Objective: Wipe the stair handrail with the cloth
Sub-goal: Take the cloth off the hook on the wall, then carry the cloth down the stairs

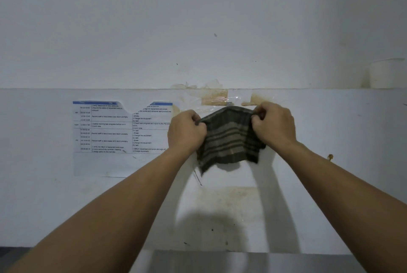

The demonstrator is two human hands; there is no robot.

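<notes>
A dark cloth (229, 138) with pale stripes hangs spread in front of a white wall. My left hand (186, 131) pinches its upper left corner. My right hand (274, 124) pinches its upper right corner. Both arms reach forward at about chest height, and the cloth's lower edge hangs loose below the hands. No stair handrail shows in this view.
A printed schedule sheet (122, 128) is stuck to the wall left of the cloth. Tape remnants and brown glue stains (214, 97) sit just above the cloth on a ledge line. A white cup (385, 73) stands at the upper right. A pale surface edge (242, 255) lies below.
</notes>
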